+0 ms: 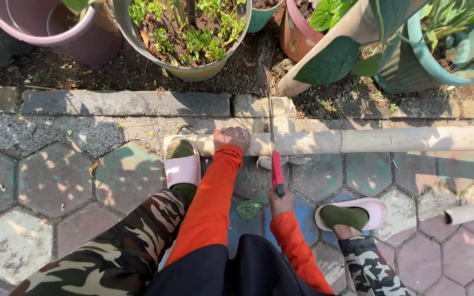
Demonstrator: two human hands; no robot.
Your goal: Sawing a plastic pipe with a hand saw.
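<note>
- Where the ground is laid with worn six-sided paving stones [56,178], grey, green and reddish, we stand outdoors in dappled sun, with a stone kerb [124,103] and bare soil beyond it.
- We see a grey pot [185,68] on the soil, full of earth and small green weeds, a purple bucket [56,33] beside it, a reddish pot [297,35] and a teal pot [440,68] holding leafy plants.
- We see a pale, round bamboo pole [368,140] lying across the paving, its left end under our left foot in a pink slipper [182,164].
- Our left hand [231,138], in an orange sleeve, is curled over the pole, pressing it down.
- Our right hand [280,203] is closed round the red handle of a saw [274,148], whose thin blade crosses the pole just right of the left hand.
- A short cut piece of bamboo [473,212] lies at the right, well apart.
- Our trousers are camouflage cloth.
</note>
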